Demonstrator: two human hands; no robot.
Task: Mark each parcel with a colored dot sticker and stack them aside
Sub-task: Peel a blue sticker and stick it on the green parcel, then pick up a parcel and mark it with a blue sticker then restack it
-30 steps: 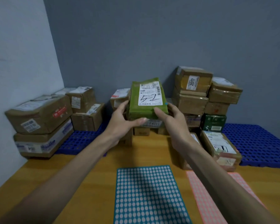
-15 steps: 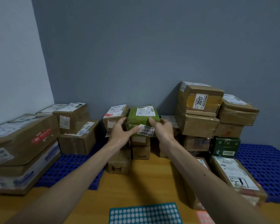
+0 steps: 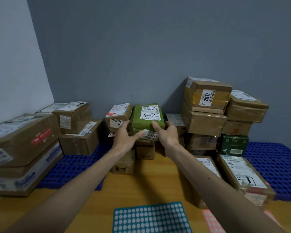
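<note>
A green parcel [image 3: 146, 122] with a white label lies flat on top of the middle stack of small brown parcels [image 3: 144, 151] by the back wall. My left hand [image 3: 123, 140] holds its left side, thumb under the front edge. My right hand [image 3: 169, 136] grips its right side with the thumb on the front face. A small teal dot [image 3: 163, 120] shows at the parcel's right edge. The teal dot sticker sheet [image 3: 151, 217] lies at the near edge of the wooden table [image 3: 158, 184], and beside it on the right a pink sticker sheet [image 3: 211, 221].
Tall brown boxes [image 3: 207, 106] are stacked at the back right, above a dark green box [image 3: 233, 145]. Two labelled parcels [image 3: 242, 174] lie at the right. Large cartons [image 3: 22, 143] stand at the left on blue perforated pallets [image 3: 71, 165].
Both hands carried the green parcel away from me and down, from upright in the air to flat on the middle stack. The view has tilted up, so the sticker sheets sit lower in frame.
</note>
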